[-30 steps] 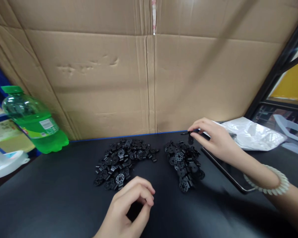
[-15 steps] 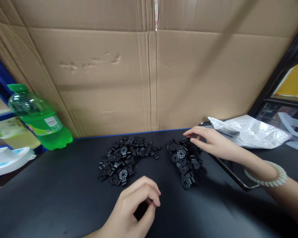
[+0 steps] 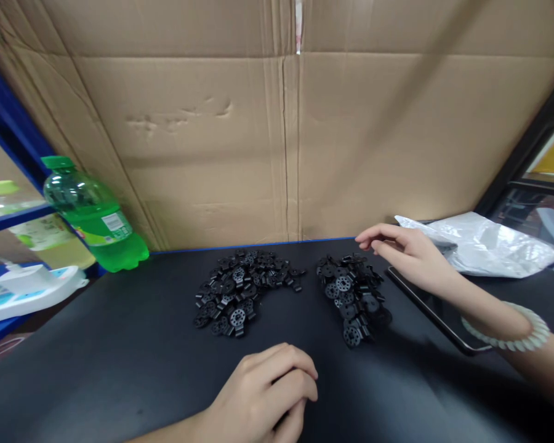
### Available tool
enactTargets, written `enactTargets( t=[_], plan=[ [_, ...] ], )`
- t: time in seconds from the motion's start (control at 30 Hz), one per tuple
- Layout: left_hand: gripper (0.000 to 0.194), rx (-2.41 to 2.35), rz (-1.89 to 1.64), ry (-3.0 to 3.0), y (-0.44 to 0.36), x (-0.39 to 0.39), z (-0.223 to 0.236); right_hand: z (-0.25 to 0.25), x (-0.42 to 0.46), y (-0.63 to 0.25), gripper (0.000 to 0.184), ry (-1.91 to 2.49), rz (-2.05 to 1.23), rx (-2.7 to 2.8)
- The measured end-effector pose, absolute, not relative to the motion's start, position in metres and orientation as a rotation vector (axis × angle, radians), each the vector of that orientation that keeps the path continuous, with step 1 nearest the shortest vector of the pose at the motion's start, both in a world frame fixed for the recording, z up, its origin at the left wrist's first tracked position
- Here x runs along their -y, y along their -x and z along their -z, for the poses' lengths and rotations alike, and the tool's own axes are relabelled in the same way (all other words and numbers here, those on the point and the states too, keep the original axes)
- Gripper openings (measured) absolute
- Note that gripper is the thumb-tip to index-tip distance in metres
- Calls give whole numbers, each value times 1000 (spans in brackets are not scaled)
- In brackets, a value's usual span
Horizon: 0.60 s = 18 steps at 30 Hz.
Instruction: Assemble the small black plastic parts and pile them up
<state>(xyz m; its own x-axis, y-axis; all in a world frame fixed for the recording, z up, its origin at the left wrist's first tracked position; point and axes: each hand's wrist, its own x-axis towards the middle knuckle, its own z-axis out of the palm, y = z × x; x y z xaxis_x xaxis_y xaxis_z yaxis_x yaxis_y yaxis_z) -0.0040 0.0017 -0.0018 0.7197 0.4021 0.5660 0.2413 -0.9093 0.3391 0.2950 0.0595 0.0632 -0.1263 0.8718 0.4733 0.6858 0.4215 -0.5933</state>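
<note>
Two heaps of small black plastic parts, with round perforated discs and clip-like tabs, lie on the dark tabletop: a left heap point(image 3: 233, 295) and a right heap point(image 3: 351, 295). My left hand point(image 3: 268, 391) is in front of them at the near side, fingers curled in towards the thumb. Whatever it may hold is hidden by the fingers. Just beyond the right heap's far right end hovers my right hand point(image 3: 404, 249), wearing a beaded bracelet point(image 3: 512, 329). Its fingers are loosely stretched with the thumb apart, and nothing shows in them.
A cardboard panel point(image 3: 212, 147) stands along the back edge. On the left are a green bottle point(image 3: 104, 224), a paler bottle point(image 3: 50, 237) and a white power strip point(image 3: 41, 295). A silvery plastic bag point(image 3: 493, 246) and a dark flat device point(image 3: 436, 311) lie at the right.
The view has shifted slightly, bringing more of the left side into sight. My left hand has moved a little right and its fingers have drawn in. My right hand has shifted slightly away from the right heap.
</note>
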Motion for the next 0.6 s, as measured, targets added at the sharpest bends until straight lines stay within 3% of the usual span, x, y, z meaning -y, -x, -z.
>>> enactTargets(
  t=[0.27,0.47,0.6],
  plan=[
    [24,-584,-846,-3272,11,0,-11,-40,3,-227,21,1045,-717,2076],
    [16,-1614,-243,-3043,27,-19,-38,-22,21,-204,22,961,-809,2149],
    [25,-1709,-204,-2905,37,-43,-38,-17,23,-196,23,980,-869,2149]
  ],
)
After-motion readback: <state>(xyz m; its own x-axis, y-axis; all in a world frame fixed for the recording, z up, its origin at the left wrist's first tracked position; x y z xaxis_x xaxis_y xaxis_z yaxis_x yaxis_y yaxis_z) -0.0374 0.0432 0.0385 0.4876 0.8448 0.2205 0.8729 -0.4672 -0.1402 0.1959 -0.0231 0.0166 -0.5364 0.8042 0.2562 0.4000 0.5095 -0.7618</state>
